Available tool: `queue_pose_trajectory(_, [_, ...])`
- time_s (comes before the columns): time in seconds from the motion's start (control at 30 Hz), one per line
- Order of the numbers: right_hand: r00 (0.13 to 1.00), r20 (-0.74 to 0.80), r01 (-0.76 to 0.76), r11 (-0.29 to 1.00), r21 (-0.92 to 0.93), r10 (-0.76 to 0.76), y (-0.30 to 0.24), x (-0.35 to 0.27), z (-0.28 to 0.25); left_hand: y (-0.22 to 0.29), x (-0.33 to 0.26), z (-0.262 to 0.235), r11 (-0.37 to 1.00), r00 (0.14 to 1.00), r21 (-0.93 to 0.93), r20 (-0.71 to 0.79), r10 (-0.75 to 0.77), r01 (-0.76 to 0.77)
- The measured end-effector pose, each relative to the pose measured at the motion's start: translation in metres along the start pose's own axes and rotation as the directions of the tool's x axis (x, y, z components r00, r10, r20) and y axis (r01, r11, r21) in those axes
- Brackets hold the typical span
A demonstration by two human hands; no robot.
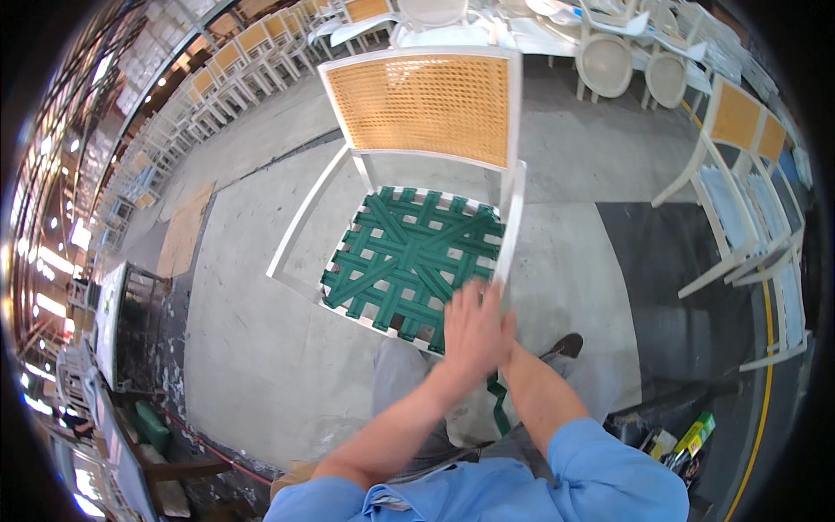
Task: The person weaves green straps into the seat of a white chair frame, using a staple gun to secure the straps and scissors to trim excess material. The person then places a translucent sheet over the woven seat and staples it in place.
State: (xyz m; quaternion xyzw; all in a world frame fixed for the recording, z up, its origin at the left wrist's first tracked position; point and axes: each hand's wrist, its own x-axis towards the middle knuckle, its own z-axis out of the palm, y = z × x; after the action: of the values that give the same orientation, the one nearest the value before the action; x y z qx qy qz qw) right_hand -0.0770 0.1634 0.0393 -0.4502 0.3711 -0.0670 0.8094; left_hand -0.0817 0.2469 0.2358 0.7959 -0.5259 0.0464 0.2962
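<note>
In front of me stands a white armchair point(309, 211) with a woven cane back point(422, 109). Dark green webbing point(409, 252) crosses its seat in a lattice, with diagonal straps meeting in the middle. My left hand point(472, 329), slightly blurred, lies back up over the seat's near right corner, fingers stretched forward and a little apart. It covers most of my right hand point(508, 334), which sits at the same corner; the right fingers are hidden, so whatever they hold cannot be made out. A loose green strap end point(498, 404) dangles below my hands.
More cane-backed chairs point(735, 187) stand on the right, and a long row of chairs point(230, 65) curves along the far left. Upturned chairs point(604, 61) lie at the back. A bin of boxes point(687, 444) sits low right. Tables point(109, 322) line the left.
</note>
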Motion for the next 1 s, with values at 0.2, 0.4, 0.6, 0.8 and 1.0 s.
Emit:
queue_pose_trajectory(0.2, [0.985, 0.095, 0.168, 0.906, -0.390, -0.142, 0.008, -0.034, -0.005, -0.029, 0.026, 0.041, 0.900, 0.750, 0.184, 0.500, -0.432, 0.396])
queue_pose_trajectory(0.4, [0.991, -0.034, 0.094, 0.872, -0.481, -0.126, 0.025, -0.081, -0.027, -0.034, 0.023, 0.053, 0.921, 0.775, 0.173, 0.499, -0.388, 0.350])
queue_pose_trajectory(0.6, [0.997, -0.028, 0.040, 0.819, -0.572, -0.068, 0.030, -0.111, -0.027, -0.050, 0.018, 0.056, 0.947, 0.816, 0.094, 0.486, -0.312, 0.307])
queue_pose_trajectory(0.8, [0.994, -0.103, -0.032, 0.749, -0.662, -0.048, 0.052, -0.114, -0.038, -0.046, 0.020, 0.055, 0.942, 0.801, 0.033, 0.517, -0.301, 0.333])
queue_pose_trajectory(1.0, [0.996, -0.085, -0.078, 0.737, -0.672, 0.029, 0.074, -0.104, -0.045, -0.053, 0.026, 0.053, 0.959, 0.806, 0.000, 0.542, -0.239, 0.284])
